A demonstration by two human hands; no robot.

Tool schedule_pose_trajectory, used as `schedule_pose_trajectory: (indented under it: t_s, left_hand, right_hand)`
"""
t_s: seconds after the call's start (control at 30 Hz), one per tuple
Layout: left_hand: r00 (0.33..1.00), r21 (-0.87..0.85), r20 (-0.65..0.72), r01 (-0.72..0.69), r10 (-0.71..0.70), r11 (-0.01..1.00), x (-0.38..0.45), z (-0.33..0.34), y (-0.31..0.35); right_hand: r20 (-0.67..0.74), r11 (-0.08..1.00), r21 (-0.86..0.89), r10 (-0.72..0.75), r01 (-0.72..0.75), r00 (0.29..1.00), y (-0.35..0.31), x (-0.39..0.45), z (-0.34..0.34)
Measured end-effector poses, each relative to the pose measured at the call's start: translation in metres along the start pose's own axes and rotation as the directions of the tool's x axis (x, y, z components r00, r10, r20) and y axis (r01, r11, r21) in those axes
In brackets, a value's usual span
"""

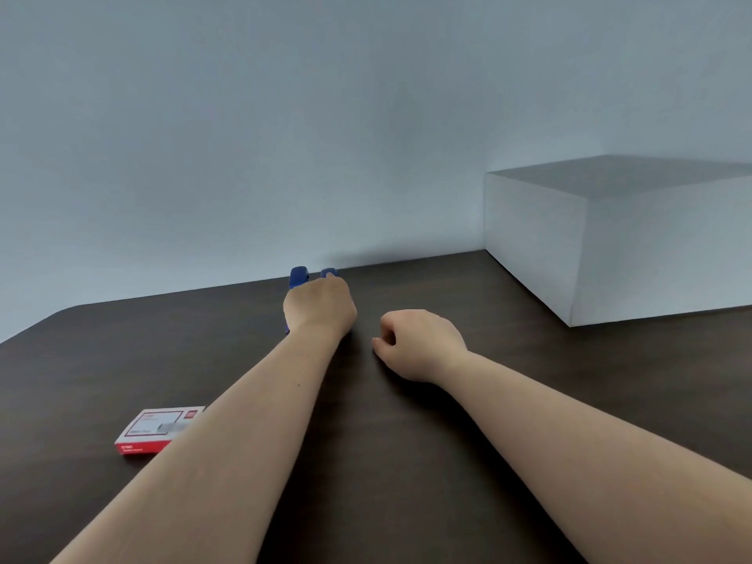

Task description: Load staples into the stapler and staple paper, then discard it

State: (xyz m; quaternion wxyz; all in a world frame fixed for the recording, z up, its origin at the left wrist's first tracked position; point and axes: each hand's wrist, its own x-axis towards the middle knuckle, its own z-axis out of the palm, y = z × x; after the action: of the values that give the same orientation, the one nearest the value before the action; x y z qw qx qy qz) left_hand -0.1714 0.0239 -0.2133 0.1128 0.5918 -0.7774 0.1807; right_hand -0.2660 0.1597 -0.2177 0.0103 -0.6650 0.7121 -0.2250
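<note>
A blue stapler (298, 276) lies near the far edge of the dark table (407, 462), mostly hidden behind my left hand (319, 307), which is closed around it. Two blue ends of the stapler show above my knuckles. My right hand (419, 343) rests on the table just to the right, its fingers curled in with nothing in them. A red and white staple box (156, 431) lies flat at the near left, partly covered by my left forearm. No paper is in view.
A large white box (618, 238) stands on the table at the far right, against the pale wall. The table's rounded corner is at the far left.
</note>
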Motion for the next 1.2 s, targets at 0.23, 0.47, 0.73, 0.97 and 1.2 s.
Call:
schedule_pose_trajectory:
  t_s: [0.23,0.47,0.73,0.97,1.2]
  left_hand:
    - [0.996,-0.024,-0.082,0.038,-0.040,0.999,0.030,0.037,-0.001]
    - [0.969,0.058,-0.218,-0.109,0.119,0.992,0.005,0.020,-0.006]
    - [0.972,-0.084,-0.099,-0.221,0.212,0.972,-0.080,-0.037,-0.009]
    - [0.968,-0.149,0.055,-0.234,0.244,0.961,-0.138,-0.058,-0.030]
    - [0.971,-0.308,0.053,-0.208,0.235,0.929,-0.153,-0.057,-0.041]
  right_hand:
    - [-0.015,1.000,0.008,-0.005,0.005,1.000,0.003,0.002,0.002]
    - [-0.022,1.000,0.008,0.004,-0.003,1.000,0.004,0.002,0.002]
    - [-0.058,0.993,-0.118,0.016,-0.023,0.998,-0.006,-0.014,0.001]
    - [-0.081,0.988,-0.138,0.057,-0.068,0.995,-0.016,-0.035,-0.006]
    - [-0.093,0.988,-0.132,0.073,-0.085,0.993,-0.022,-0.049,-0.010]
